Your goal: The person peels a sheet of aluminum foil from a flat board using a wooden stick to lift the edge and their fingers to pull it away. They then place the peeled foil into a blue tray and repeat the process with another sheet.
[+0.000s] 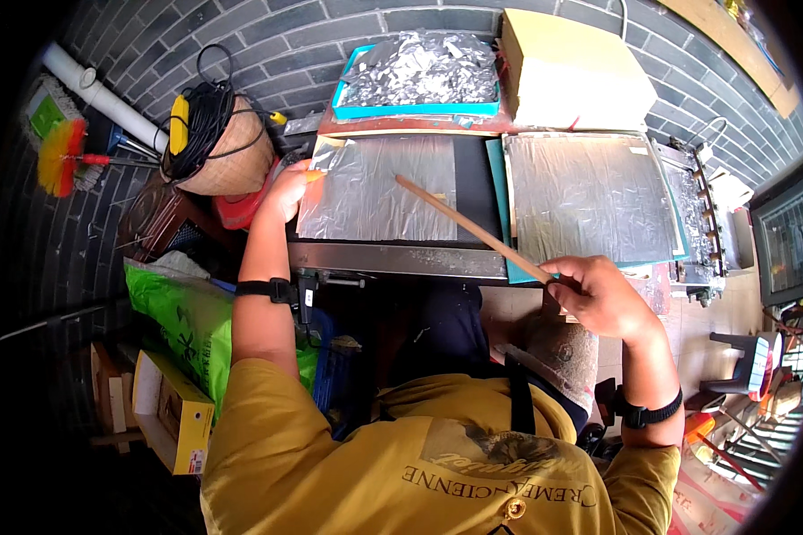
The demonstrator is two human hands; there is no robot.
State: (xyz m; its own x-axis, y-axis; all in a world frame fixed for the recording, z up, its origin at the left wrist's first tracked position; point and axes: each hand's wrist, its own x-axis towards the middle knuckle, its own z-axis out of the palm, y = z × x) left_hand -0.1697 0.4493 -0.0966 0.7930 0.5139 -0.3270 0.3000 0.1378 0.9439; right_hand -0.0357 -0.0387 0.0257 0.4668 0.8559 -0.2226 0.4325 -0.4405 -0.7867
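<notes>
A thin, crinkled silver foil sheet (384, 192) lies on a black work surface (471, 196) in front of me. At its left edge is my left hand (285, 192), fingers drawn together. A small orange pointed thing (314, 176) shows at those fingertips; whether it is held or worn I cannot tell. My right hand (589, 292) grips the near end of a slim wooden stick (468, 225). The stick slants up and left, its far tip over the foil. To the right, a stack of similar silver sheets (589, 196) rests on a teal board (498, 174).
A blue tray (419, 112) heaped with silver scraps stands at the back, beside a thick yellowish paper stack (575, 76). Left of the bench is a basket (232, 152) with a coiled black cable (203, 116). A green bag (183, 312) and yellow box (174, 415) sit lower left.
</notes>
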